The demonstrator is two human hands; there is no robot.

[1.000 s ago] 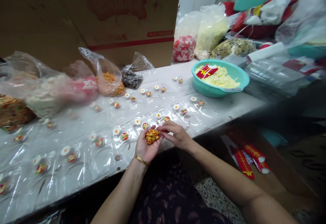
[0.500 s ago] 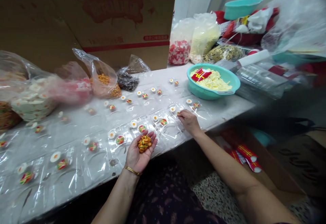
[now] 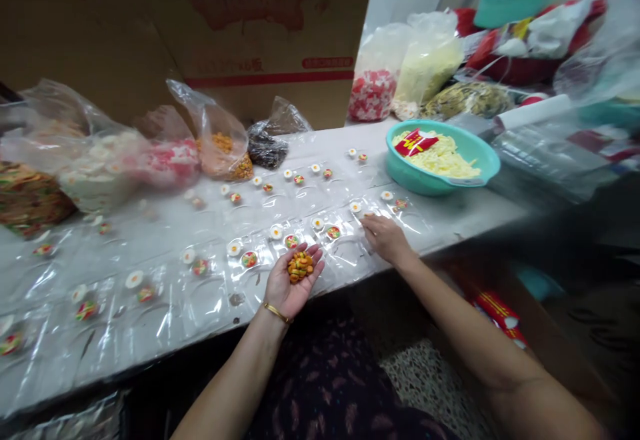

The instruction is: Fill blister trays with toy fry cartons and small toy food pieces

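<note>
My left hand (image 3: 291, 288) is palm up, fingers loosely curled, cupping a heap of small orange-and-yellow pieces (image 3: 301, 267). Above the same row of clear plastic trays (image 3: 350, 252), my right hand (image 3: 386, 236) has its fingertips pinched together and pointing down. They touch or nearly touch a tray beside a white fried-egg-shaped piece (image 3: 355, 207); what is between them is too small to make out. Just left of these fingers, a neighbouring tray holds another egg-shaped piece (image 3: 317, 224) and a round red-green-yellow piece (image 3: 333, 232).
Trays with similar pairs line the white table (image 3: 460, 220). A turquoise basin (image 3: 430, 183) holds pale yellow shreds and a red packet (image 3: 416, 142). Bags of orange pieces (image 3: 225, 153), pink-and-white pieces (image 3: 173, 160) and dark pieces (image 3: 267, 147) stand before a large cardboard box (image 3: 275, 33).
The camera view has turned slightly left, so everything sits further right in the picture. My right fingertips stay by the same egg-shaped piece; the left hand still cups the orange-and-yellow pieces.
</note>
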